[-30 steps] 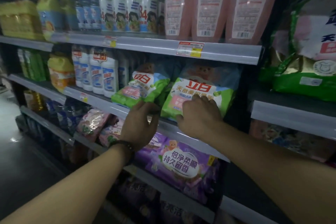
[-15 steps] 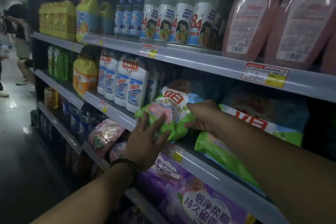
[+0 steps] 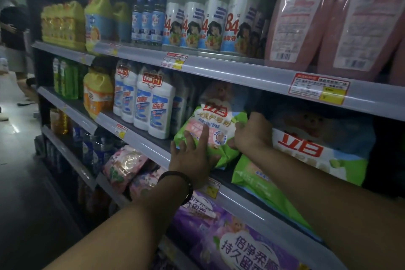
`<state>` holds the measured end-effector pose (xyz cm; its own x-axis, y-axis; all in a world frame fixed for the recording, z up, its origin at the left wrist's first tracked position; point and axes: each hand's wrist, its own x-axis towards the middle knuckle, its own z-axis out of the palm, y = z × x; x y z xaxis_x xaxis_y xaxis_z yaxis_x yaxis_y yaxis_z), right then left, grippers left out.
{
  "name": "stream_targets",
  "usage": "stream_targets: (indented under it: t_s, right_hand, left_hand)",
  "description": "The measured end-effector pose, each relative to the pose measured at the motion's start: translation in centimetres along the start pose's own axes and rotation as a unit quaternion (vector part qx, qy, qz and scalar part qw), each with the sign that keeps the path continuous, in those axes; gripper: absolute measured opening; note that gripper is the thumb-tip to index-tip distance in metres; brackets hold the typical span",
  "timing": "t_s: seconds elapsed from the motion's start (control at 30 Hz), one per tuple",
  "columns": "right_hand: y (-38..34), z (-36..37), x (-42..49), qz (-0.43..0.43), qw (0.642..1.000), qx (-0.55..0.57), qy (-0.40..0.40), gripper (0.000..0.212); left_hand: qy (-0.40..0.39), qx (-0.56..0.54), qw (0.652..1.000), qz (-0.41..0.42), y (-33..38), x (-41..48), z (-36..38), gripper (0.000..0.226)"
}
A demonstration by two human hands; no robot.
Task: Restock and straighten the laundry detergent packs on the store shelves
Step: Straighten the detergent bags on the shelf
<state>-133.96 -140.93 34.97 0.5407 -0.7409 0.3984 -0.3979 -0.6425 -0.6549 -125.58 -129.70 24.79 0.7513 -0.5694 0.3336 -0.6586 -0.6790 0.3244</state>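
Note:
A green and white detergent pack (image 3: 215, 125) with red lettering stands on the middle shelf (image 3: 151, 146), right of the white bottles. My left hand (image 3: 192, 158) lies flat against its lower front, fingers spread. My right hand (image 3: 252, 133) grips the pack's right edge. A second, larger green and white pack (image 3: 306, 160) lies to the right on the same shelf, partly behind my right forearm.
White bottles (image 3: 153, 105) stand just left of the pack. Pink bottles (image 3: 302, 19) and spray cans (image 3: 219, 13) fill the shelf above. Purple packs (image 3: 241, 241) and pink packs (image 3: 125, 166) lie on the shelf below. A person (image 3: 13, 35) stands at the aisle's far left.
The view has swung left and closer. My right hand left the right pack and took the left pack's right edge. My left hand rose from the shelf edge onto that pack's front.

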Motion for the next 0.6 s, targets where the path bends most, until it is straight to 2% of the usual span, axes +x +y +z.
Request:
stream_targets:
  t_s: [0.07, 0.13, 0.2, 0.27, 0.37, 0.43, 0.53, 0.6]
  right_hand:
    - [0.0, -1.1, -0.3, -0.005, 0.996, -0.060, -0.066, 0.054]
    - [-0.4, -2.5, -0.4, -0.002, 0.988, -0.100, -0.120, 0.062]
    - [-0.3, -2.9, -0.6, -0.014, 0.982, -0.123, -0.142, 0.062]
    - [0.1, -2.5, -1.5, -0.027, 0.986, -0.106, -0.128, 0.067]
    - [0.5, -2.4, -3.2, -0.039, 0.994, -0.030, -0.096, 0.057]
    - [0.3, -4.0, -4.4, -0.047, 0.995, -0.005, -0.093, 0.050]
    - [0.0, -7.3, -6.3, -0.087, 0.988, -0.015, -0.128, 0.047]
    - [-0.3, -9.8, -7.7, -0.115, 0.979, -0.031, -0.166, 0.041]
  left_hand:
    - [0.004, 0.051, 0.999, -0.005, 0.0, -0.5, -0.3, 0.086]
    - [-0.011, 0.078, 0.997, -0.006, -0.3, -0.9, -1.6, 0.087]
    - [-0.040, 0.073, 0.996, -0.012, -0.5, -1.3, -3.0, 0.087]
    - [-0.064, 0.045, 0.997, -0.019, -0.2, -2.1, -3.8, 0.086]
    - [-0.093, -0.001, 0.995, -0.025, 0.4, -4.2, -4.7, 0.084]
    - [-0.119, 0.024, 0.993, -0.009, 1.0, -5.7, -5.8, 0.083]
    - [-0.121, 0.067, 0.990, 0.026, 2.5, -8.1, -8.0, 0.064]
    - [-0.128, 0.045, 0.991, 0.021, 3.9, -9.3, -9.9, 0.051]
